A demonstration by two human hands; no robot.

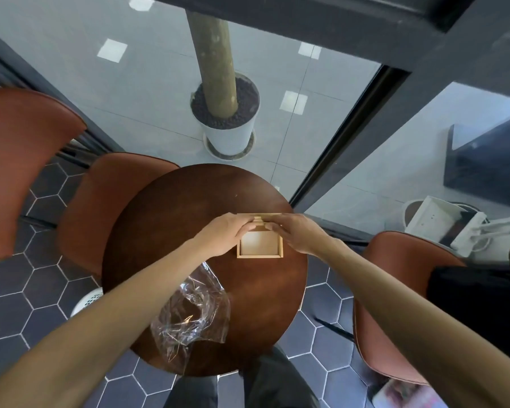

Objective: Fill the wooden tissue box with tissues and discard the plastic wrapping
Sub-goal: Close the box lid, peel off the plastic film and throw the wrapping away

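A square wooden tissue box [260, 255] stands open on the round brown table [206, 201], right of centre. Its inside shows a flat pale surface; I cannot tell whether that is tissue or the box floor. A wooden lid [262, 215] is held over the box's far edge. My left hand [226, 234] grips the lid from the left, and my right hand [299, 234] grips it from the right. The crumpled clear plastic wrapping [193, 315] lies on the near left part of the table, partly under my left forearm.
Brown leather chairs stand at the left [100, 207] and right [401, 304] of the table. A white planter [228, 134] with a trunk sits beyond glass. A white perforated bin [87, 303] peeks out below the table's left edge. The floor has dark hexagonal tiles.
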